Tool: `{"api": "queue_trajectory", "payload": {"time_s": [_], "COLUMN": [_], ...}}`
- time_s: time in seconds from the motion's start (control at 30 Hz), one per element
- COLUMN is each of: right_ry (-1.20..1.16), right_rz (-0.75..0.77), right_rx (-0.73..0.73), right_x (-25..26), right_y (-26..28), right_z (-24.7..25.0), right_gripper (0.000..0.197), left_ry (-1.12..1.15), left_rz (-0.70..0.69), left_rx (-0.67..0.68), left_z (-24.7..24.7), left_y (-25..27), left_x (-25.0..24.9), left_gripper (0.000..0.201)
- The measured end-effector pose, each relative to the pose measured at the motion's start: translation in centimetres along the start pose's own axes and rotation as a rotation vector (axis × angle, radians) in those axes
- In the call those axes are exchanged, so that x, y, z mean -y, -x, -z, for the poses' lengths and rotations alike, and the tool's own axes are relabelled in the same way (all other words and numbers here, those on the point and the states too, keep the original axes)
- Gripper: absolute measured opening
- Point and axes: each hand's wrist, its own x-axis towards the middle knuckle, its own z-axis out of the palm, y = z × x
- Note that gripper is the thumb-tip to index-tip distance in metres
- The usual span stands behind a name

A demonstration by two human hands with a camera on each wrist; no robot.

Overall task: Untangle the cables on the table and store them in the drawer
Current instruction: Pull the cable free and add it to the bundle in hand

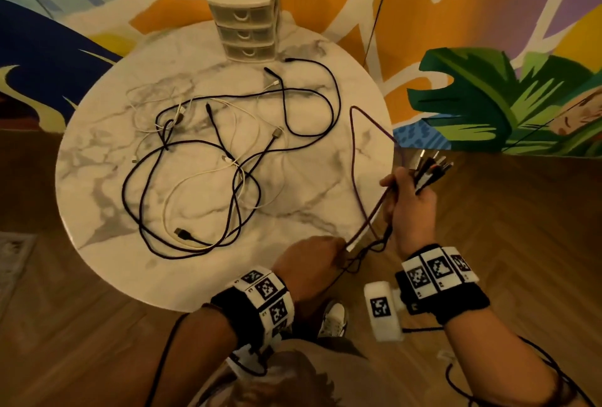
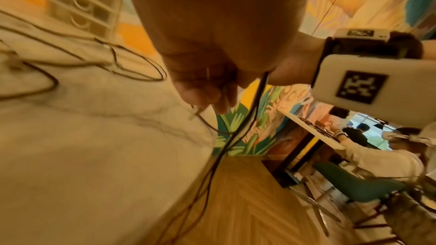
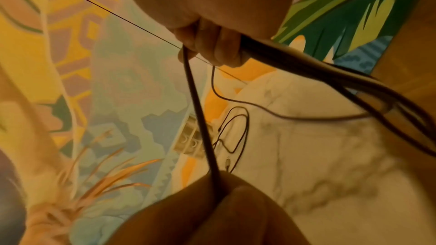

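A tangle of black and white cables (image 1: 208, 158) lies spread over the round marble table (image 1: 107, 185). At the table's right edge my right hand (image 1: 407, 198) grips a bundle of cable ends (image 1: 430, 168) with their plugs sticking up. A purple braided cable (image 1: 355, 158) loops from that hand over the table. My left hand (image 1: 312, 260) pinches the same purple cable (image 3: 200, 118) lower down, at the table's near edge, with thin dark strands (image 2: 235, 133) hanging below it. A small cream three-drawer unit (image 1: 244, 8) stands at the table's far edge, its drawers closed.
The table stands on a wooden floor (image 1: 505, 227) against a colourful painted wall (image 1: 488, 31). In the left wrist view a white table (image 2: 313, 129), a green chair (image 2: 354, 187) and other people (image 2: 377, 156) appear off to the right.
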Motion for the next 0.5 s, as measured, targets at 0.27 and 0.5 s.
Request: {"api": "queue_trajectory", "payload": {"time_s": [0.27,0.5], "right_ry": [0.258,0.343], "right_rz": [0.067,0.096], "right_rx": [0.049,0.011], "right_x": [-2.2,-3.3], "right_y": [0.8,1.7], "right_z": [6.2,10.0], "right_gripper": [0.035,0.031], "left_ry": [0.67,0.657], "left_rz": [-0.021,-0.138], "left_rx": [-0.001,-0.015], "left_z": [0.1,1.8], "left_y": [-5.6,-11.0], "left_x": [-6.6,-12.6], "left_gripper": [0.045,0.022]}}
